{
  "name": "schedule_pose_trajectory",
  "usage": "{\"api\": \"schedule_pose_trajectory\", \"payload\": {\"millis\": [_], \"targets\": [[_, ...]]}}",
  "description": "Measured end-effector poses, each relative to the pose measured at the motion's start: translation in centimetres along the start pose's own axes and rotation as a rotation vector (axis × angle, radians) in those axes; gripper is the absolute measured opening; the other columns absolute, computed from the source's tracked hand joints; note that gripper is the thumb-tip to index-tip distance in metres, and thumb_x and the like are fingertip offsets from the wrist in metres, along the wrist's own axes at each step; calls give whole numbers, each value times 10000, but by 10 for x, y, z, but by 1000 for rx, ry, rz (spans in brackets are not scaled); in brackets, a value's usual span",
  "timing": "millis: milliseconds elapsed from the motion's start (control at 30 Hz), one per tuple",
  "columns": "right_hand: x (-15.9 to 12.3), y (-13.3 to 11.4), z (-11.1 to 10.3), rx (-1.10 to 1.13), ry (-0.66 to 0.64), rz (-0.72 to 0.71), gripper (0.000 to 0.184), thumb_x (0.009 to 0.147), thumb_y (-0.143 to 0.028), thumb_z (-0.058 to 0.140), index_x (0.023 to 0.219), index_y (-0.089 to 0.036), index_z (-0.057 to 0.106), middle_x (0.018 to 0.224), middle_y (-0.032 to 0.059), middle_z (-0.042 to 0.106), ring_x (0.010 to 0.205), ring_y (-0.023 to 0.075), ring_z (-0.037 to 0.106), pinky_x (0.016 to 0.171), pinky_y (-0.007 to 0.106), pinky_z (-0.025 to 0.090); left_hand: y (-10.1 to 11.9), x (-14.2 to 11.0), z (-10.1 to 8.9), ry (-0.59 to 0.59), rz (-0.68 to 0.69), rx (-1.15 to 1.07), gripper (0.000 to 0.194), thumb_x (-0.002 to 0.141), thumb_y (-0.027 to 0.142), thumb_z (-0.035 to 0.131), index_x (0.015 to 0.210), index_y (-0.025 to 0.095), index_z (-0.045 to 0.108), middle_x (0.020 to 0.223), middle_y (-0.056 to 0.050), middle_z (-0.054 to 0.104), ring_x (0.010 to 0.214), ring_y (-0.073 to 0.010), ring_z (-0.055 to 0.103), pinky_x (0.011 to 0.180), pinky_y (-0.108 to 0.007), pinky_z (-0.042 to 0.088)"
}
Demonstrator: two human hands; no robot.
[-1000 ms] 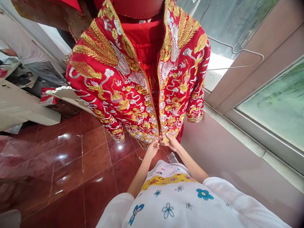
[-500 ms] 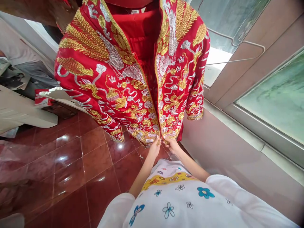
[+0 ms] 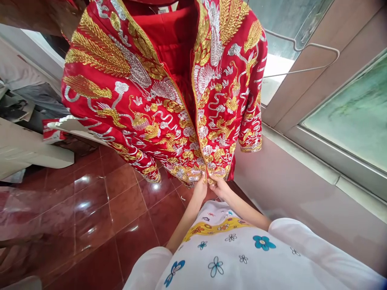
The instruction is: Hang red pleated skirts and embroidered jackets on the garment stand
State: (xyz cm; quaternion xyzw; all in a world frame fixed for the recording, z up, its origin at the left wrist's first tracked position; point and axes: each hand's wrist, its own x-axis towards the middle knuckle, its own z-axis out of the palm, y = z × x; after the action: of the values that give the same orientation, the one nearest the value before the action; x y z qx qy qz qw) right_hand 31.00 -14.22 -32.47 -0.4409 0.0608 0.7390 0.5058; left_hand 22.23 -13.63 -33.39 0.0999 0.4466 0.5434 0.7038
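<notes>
Drawn inward at the hem (image 3: 189, 173) since the earlier frame: both front edges of the jacket (image 3: 165, 94), plainly parted then, now meeting or almost meeting between the left hand (image 3: 200, 188) and the right hand (image 3: 219, 187). Too fine there to tell touching from nearly touching.

Left hand: closed in a pinch, thumb in front on its corner of the jacket, fingers curled beneath. Right hand: the same pinch on the opposite corner, fingertips partly hidden. Close beside each other, probably so as to keep both corners level.

Above both hands, the jacket, spread wide at the shoulders and open in a V towards the collar; seemingly borne from higher up, hence only a pinch at the bottom. Inside that V, well above the hands, plain red cloth (image 3: 169, 32) and a white label (image 3: 166, 9). To either side of the hands, a sleeve (image 3: 121, 141) hanging untouched.

Below the hands, a flowered top (image 3: 229, 257). Well to the right and above, a wire hanger (image 3: 320, 45); farther right, the window (image 3: 347, 104). Far to the left of the left hand, part of a person (image 3: 24, 64); lower on that side, glossy floor (image 3: 136, 241).
</notes>
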Motion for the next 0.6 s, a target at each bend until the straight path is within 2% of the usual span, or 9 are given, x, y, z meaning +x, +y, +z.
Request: {"api": "schedule_pose_trajectory", "payload": {"millis": [233, 400, 600], "targets": [[-2, 0, 1, 13, 0, -6, 75, 718, -54, 635, 728, -127, 618, 600, -11, 634, 512, 63, 588, 359, 109, 381, -1, 0, 0, -5, 12, -57, 325, 787, 214, 634, 1111, 212, 607, 1159, -58, 631, 1140, -193, 539, 1006, -357, 407], [-6, 1, 4, 0, 24, -31, 92, 700, -39, 649, 702, -124, 614, 582, -12, 624, 516, 65, 593, 362, 104, 386, 4, -4, 3, 13, -22, -88, 302, 777, 183, 639, 1079, 180, 618, 1112, -64, 649, 1076, -179, 570, 952, -325, 442], [-10, 2, 9, -16, 67, -55, 75, 725, -46, 634, 715, -115, 607, 590, -11, 626, 495, 61, 587, 344, 107, 378, 6, -5, 1, 27, -34, -106, 294, 781, 143, 630, 1068, 203, 616, 1042, -41, 665, 970, -144, 605, 865, -275, 473]]}}
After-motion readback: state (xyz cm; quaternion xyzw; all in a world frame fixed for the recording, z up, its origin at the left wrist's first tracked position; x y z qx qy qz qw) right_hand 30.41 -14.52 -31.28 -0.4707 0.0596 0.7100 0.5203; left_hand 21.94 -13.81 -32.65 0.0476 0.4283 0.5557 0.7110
